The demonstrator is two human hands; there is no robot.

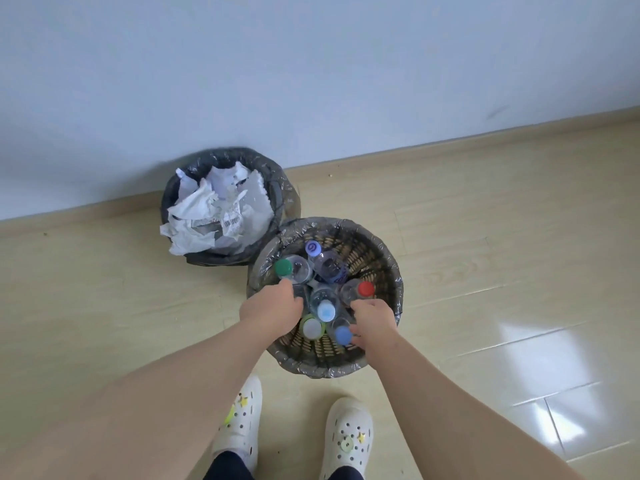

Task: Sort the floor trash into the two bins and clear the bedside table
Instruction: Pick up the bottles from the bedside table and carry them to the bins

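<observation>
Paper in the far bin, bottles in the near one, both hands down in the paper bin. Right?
No. The head view shows the left hand and the right hand reaching into the near bin, among the bottles, not the far bin. The rest holds: crumpled paper fills the far bin.
</observation>
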